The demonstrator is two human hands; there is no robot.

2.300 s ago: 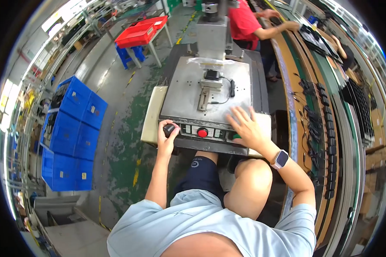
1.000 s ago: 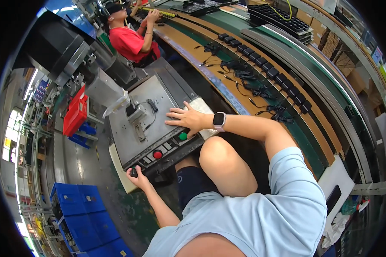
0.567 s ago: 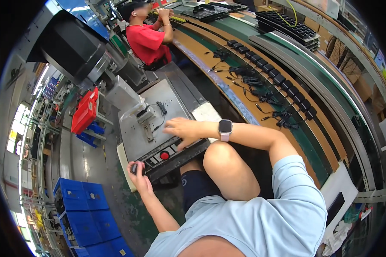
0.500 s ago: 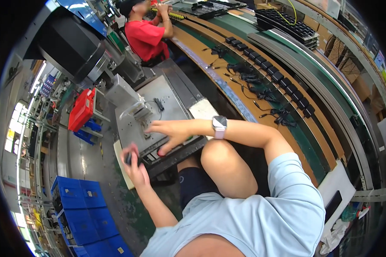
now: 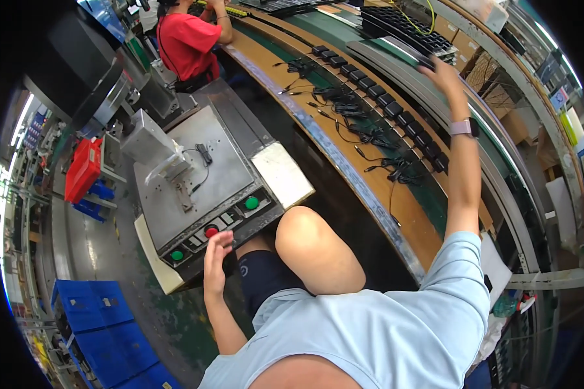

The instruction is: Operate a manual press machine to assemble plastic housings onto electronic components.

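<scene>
My right hand reaches far out to the right, over the grey metal rails beyond the conveyor. Its fingers are closed at a small dark piece, too blurred to name. Low at the press table's front edge, my left hand holds nothing, its fingers stretched up beside the red button. Green buttons sit on the same front panel. On the metal press table lies a black cable, its thin lead running toward a small metal fixture.
Black power adapters with coiled cords line the conveyor. Stacked black trays stand at the back right. A person in a red shirt sits at the far left. Blue bins and a red crate stand left.
My right hand has swung from above the press table to the far right. My left hand, which held a black piece, is now bare and closer to the red button. The view has shifted.
</scene>
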